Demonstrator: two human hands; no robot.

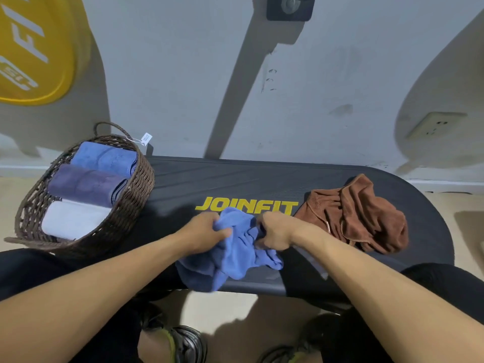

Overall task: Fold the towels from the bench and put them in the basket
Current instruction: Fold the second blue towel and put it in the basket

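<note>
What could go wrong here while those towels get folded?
The blue towel is bunched between the left hand and right hand and droops over the bench edge, so it might slide to the floor. The basket already holds three towels, so the last ones may fit poorly.

I am gripping a soft blue towel (237, 247), plush matt cloth that is bunching into folds between my left hand (203, 233) and right hand (275, 231). The bench (235, 182) is showing a black matt top with fine ribbed grooves, like rubber or textured plastic. The brown towel (358, 213) is lying crumpled, a fuzzy matt cloth with a stitched hem. The basket (136, 184) is showing dark brown woven wicker, rough and open. Inside it, three folded towels (86, 184) are looking smooth and velvety. A paper tag (146, 138) is hanging from its rim.
</note>
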